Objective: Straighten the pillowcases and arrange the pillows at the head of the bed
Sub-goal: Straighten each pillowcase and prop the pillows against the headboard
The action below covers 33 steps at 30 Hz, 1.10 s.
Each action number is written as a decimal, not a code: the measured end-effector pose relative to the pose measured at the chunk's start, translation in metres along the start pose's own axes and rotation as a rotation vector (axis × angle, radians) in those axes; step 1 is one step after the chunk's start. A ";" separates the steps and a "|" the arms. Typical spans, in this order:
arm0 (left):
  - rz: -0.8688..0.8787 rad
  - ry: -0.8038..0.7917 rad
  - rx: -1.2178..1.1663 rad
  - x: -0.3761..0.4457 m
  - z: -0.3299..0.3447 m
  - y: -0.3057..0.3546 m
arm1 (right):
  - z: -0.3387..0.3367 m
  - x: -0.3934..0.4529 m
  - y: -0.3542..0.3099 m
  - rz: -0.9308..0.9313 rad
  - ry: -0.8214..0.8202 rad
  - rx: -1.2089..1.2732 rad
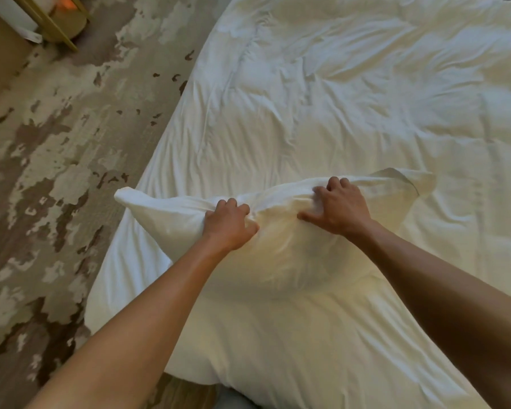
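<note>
The plump white pillow in its creased cotton pillowcase [278, 246] lies on the white bed with rumpled sheets [337, 98], at the near corner of the mattress, its long axis running left to right across the view, from a pointed corner at the left to a loose flap of case at the right. Both grips sit on the pillow's far edge, close together near the middle of that edge. The left hand [227, 225] is clenched on a bunched fold of fabric, thumb and fingers pinching it. The right hand [337, 208] has its fingers curled over the top seam with the thumb spread on the near face, grasping the case. The bulk of the pillow therefore lies below and toward the person from both grips, and its ends reach outward to either side. The slack flap lies just beyond the right hand, so that hand seems better placed to draw the case taut. The patterned beige and brown carpet [56, 172] lies left of the bed.
</note>
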State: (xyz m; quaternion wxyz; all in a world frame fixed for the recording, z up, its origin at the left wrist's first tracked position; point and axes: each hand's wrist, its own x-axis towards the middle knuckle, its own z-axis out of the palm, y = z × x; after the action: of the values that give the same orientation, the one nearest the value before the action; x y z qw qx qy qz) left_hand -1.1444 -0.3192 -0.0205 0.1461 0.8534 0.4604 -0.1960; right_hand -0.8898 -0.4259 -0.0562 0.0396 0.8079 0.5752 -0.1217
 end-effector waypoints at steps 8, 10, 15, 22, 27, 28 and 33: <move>0.011 0.107 0.020 -0.074 0.027 0.008 | 0.011 -0.093 0.000 -0.118 0.165 0.017; 0.006 0.113 -0.022 -0.086 0.037 0.006 | 0.017 -0.113 0.003 -0.124 0.196 0.043; 0.073 0.256 0.154 -0.107 0.054 -0.004 | 0.024 -0.146 0.005 -0.110 0.201 0.095; 0.236 0.236 0.035 -0.152 0.080 -0.014 | 0.023 -0.198 -0.004 -0.017 0.105 0.144; 0.284 0.081 -0.148 -0.173 0.067 -0.025 | 0.010 -0.256 -0.022 0.088 0.096 0.170; 0.297 0.081 -0.157 -0.175 0.065 -0.027 | 0.007 -0.267 -0.026 0.110 0.119 0.175; 0.423 0.121 -0.127 -0.179 0.035 -0.011 | -0.018 -0.316 -0.025 0.211 0.202 0.180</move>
State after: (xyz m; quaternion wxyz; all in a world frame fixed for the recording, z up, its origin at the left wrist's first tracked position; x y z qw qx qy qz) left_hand -1.2501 -0.4584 0.0314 0.2093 0.9302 0.2906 -0.0802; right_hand -1.0080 -0.7048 0.0399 -0.0784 0.8723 0.4750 -0.0858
